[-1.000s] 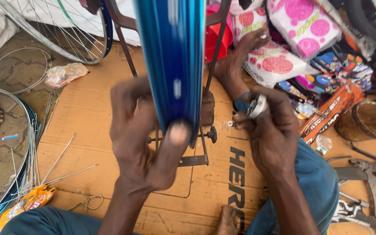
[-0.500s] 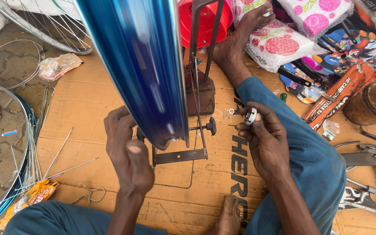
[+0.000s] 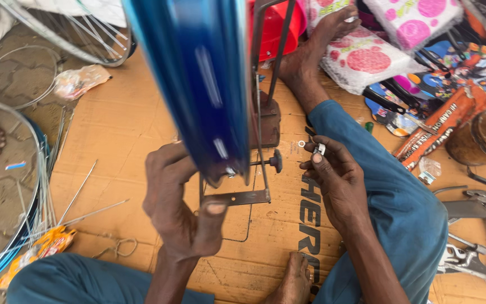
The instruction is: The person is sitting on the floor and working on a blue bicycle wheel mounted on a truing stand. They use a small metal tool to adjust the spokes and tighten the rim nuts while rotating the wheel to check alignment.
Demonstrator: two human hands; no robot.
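The blurred blue rim [image 3: 198, 84] stands in the stand [image 3: 257, 141], hiding some cardboard [image 3: 113, 129]; beside it, the left hand [image 3: 181, 208] curls loosely, the right hand [image 3: 336, 180] pinches perhaps a small metal part [image 3: 320, 149].

We've got bare forearms and bare hands here, left hand [image 3: 184, 217] and right hand [image 3: 336, 180], no rings or watch that we can spot. Blue trousers [image 3: 400, 208] on both legs, and we're barefoot [image 3: 293, 281].
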